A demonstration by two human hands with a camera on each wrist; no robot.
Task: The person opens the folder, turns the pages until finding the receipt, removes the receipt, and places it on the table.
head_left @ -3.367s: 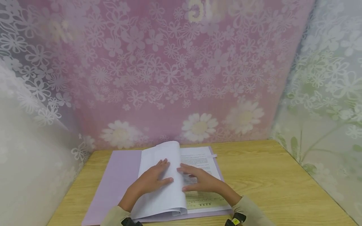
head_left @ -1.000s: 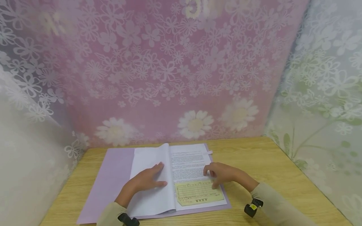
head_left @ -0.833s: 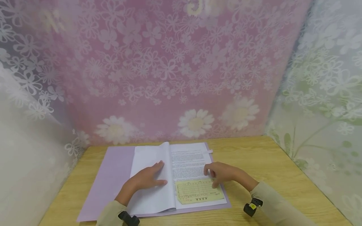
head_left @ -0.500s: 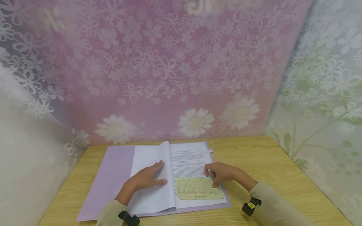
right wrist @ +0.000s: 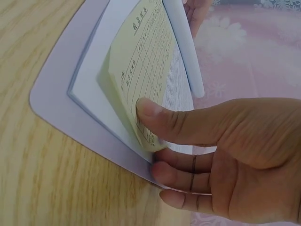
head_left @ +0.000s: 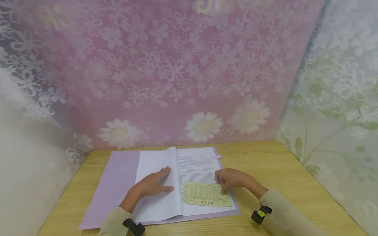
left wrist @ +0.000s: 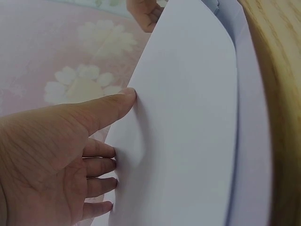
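Note:
A purple folder [head_left: 116, 183] lies open on the table, holding a stack of white sheets. My left hand [head_left: 149, 185] presses the turned-over white pages [head_left: 156, 205] with spread, nearly straight fingers; in the left wrist view the thumb and fingertips touch the paper. My right hand [head_left: 231, 179] pinches the right end of a yellow receipt slip [head_left: 203, 194] printed with a grid. In the right wrist view the thumb [right wrist: 150, 109] lies on top of the slip and the fingers are curled beneath its edge. Under the slip is a printed page [head_left: 195, 164].
The folder rests on a wood-grain table [head_left: 260, 157]. A pale tab [head_left: 217, 156] sticks out at its upper right edge. Flower-patterned curtains [head_left: 177, 82] stand behind the table and at both sides.
Both hands were on the turned pages at first; the right hand then went to the slip. Over the last second the slip has shifted slightly upward and tilted, its lower edge lifting from the page.

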